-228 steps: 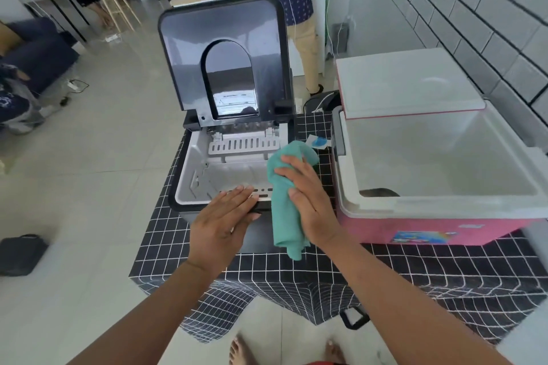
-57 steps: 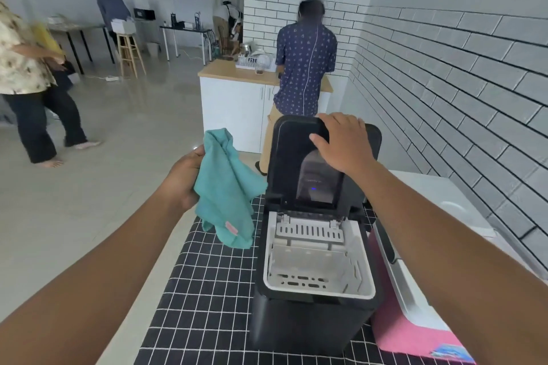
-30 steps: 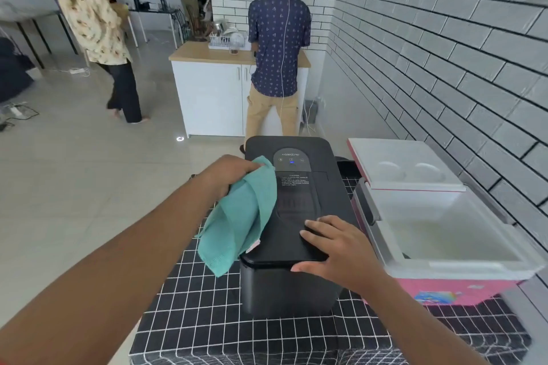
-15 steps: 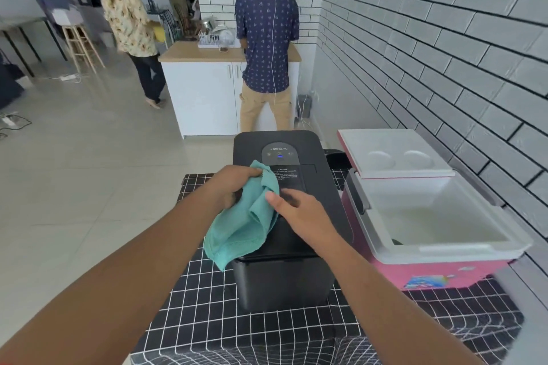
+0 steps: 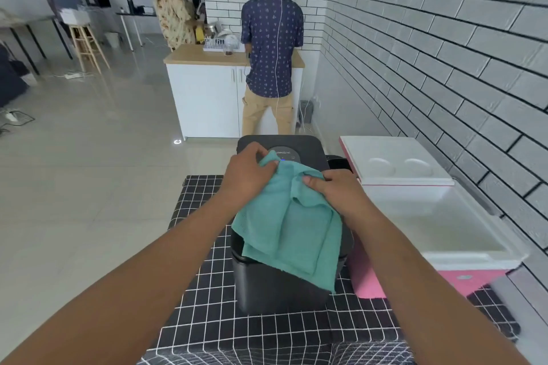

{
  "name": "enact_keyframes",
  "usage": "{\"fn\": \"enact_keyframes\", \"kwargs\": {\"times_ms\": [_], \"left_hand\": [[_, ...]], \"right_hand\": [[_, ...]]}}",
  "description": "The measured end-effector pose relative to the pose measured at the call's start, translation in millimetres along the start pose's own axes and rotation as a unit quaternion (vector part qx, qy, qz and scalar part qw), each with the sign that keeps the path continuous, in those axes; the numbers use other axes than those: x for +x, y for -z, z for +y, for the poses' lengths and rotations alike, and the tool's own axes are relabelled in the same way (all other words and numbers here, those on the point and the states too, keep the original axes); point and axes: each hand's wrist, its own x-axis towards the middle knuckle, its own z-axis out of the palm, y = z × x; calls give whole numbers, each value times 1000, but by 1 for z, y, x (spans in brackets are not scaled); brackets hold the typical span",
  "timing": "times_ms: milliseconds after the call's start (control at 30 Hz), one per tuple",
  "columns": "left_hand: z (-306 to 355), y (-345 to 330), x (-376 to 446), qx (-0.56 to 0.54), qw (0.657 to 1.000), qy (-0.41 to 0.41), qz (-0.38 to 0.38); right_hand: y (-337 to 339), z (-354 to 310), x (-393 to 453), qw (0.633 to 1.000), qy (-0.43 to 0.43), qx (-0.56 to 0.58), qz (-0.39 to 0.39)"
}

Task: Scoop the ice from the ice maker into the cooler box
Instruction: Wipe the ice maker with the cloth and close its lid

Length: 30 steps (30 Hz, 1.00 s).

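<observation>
Both my hands pinch the teal cloth [image 5: 292, 222]: my left hand [image 5: 247, 176] grips its far left corner, my right hand [image 5: 335, 190] its right edge. It drapes over the shut ice maker [image 5: 284, 275] directly below. The open cooler box [image 5: 462, 255] sits just right, nearer my right hand.

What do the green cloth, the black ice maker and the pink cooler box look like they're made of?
Cloth: soft woven or microfibre fabric, matte; it drapes and folds from both hands. Ice maker: likely moulded plastic, dark and smooth with a dull sheen. Cooler box: probably rigid plastic, with a pink outer shell and thick white walls and lid; foam inside cannot be confirmed.
</observation>
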Motion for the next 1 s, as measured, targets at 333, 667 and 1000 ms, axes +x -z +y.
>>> {"fn": "enact_keyframes", "kwargs": {"times_ms": [333, 667, 1000], "left_hand": [[-29, -29, -21, -33, 999, 34, 22], [-50, -22, -22, -134, 986, 81, 58], [-69, -50, -25, 237, 969, -66, -39]], "right_hand": [[-12, 30, -21, 930, 154, -252, 220], [-60, 75, -10, 887, 113, -446, -35], [-20, 66, 70, 946, 77, -309, -69]]}}
